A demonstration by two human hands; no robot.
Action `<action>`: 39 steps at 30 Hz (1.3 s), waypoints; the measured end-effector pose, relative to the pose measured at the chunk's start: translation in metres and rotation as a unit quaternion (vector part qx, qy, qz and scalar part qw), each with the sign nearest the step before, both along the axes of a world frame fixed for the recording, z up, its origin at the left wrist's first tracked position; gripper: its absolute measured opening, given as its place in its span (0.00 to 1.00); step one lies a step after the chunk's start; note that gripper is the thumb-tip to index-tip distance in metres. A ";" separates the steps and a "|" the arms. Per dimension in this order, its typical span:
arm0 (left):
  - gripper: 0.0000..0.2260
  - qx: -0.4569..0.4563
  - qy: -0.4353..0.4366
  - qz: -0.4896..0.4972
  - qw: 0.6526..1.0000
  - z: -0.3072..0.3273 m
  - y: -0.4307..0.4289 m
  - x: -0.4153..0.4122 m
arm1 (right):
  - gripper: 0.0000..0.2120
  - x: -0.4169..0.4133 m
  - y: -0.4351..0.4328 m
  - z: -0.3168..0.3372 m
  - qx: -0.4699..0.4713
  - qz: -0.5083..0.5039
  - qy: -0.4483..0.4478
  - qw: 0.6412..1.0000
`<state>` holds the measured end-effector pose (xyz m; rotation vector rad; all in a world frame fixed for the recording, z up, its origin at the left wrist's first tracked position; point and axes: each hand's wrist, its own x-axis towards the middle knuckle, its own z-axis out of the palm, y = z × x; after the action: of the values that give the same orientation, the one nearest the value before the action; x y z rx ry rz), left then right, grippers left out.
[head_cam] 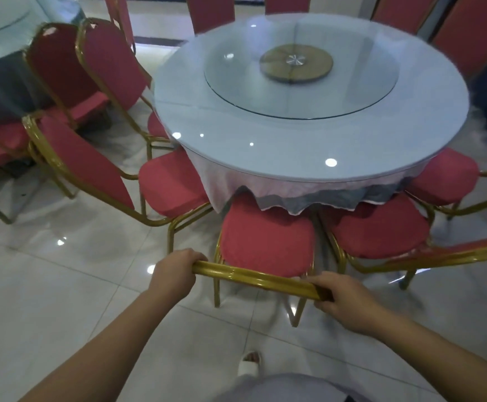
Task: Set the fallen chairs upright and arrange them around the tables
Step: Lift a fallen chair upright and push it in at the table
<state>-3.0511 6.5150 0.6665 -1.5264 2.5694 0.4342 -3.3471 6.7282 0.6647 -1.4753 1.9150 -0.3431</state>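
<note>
A red-cushioned chair [267,230] with a gold metal frame stands upright in front of me, its seat partly under the near edge of the round table [309,158]. My left hand [172,275] grips the left end of the chair's gold top rail. My right hand [343,300] grips the right end of the same rail. The table carries a white cloth, a glass top and a glass turntable [300,79]. Upright red chairs flank mine: one to the left [167,190] and one to the right [378,230].
More red chairs ring the table at the far side [210,13] and right [445,177]. A second clothed table [1,62] with chairs [62,71] stands at the left. Glossy white floor tiles [62,285] spread around me. My white shoe [249,364] shows below.
</note>
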 end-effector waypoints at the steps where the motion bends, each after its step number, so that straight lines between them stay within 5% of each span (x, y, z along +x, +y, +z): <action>1: 0.19 -0.003 0.000 -0.004 1.000 -0.002 -0.002 0.000 | 0.22 0.001 0.001 0.000 0.001 0.001 0.005 1.000; 7: 0.15 -0.026 0.019 -0.009 0.999 0.000 -0.030 -0.018 | 0.22 -0.002 -0.028 0.009 -0.020 -0.060 -0.006 0.998; 11: 0.15 0.095 -0.019 -0.019 0.995 0.016 -0.041 -0.039 | 0.20 -0.006 -0.034 0.010 -0.007 -0.078 -0.017 0.997; 14: 0.46 0.109 -0.085 -0.139 0.981 0.040 -0.026 -0.061 | 0.32 -0.011 -0.016 0.018 -0.013 -0.089 -0.031 0.995; 16: 0.50 0.153 0.003 -0.191 0.970 0.063 -0.002 -0.092 | 0.38 -0.027 0.002 0.028 -0.038 -0.115 -0.052 0.991; 20: 0.42 0.214 0.161 -0.209 0.941 0.088 0.059 -0.183 | 0.31 -0.088 0.053 0.047 -0.091 -0.200 -0.048 0.974; 34: 0.29 0.208 0.273 -0.263 0.902 0.112 0.281 -0.549 | 0.21 -0.401 0.283 0.100 -0.202 -0.295 -0.003 0.934; 39: 0.34 0.224 0.275 -0.240 0.904 0.110 0.303 -0.642 | 0.25 -0.499 0.308 0.120 -0.227 -0.300 0.009 0.927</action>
<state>-3.6928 6.8175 0.7766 -0.6384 2.7980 1.4248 -3.8461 7.0361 0.7850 -1.1076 2.3839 -1.1159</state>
